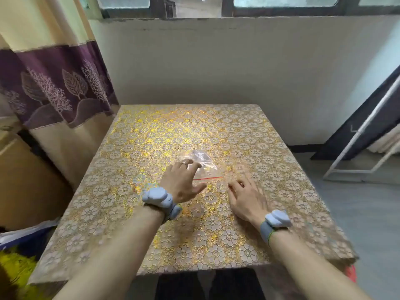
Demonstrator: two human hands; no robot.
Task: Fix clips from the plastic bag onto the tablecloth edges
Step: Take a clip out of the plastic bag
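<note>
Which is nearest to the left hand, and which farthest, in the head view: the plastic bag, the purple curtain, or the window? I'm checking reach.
1. plastic bag: just ahead of the left hand, under its fingers, mid-table.
2. purple curtain: off to the left, past the table's far-left corner.
3. window: farthest, up on the back wall.

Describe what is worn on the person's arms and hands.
Both forearms are bare, with no sleeves. Each wrist carries a pale blue, rounded, lumpy device: left wristband, right wristband, the right one on a blue strap with a thin green cord beside it. The left hand wears a ring; the right hand shows none.
</note>
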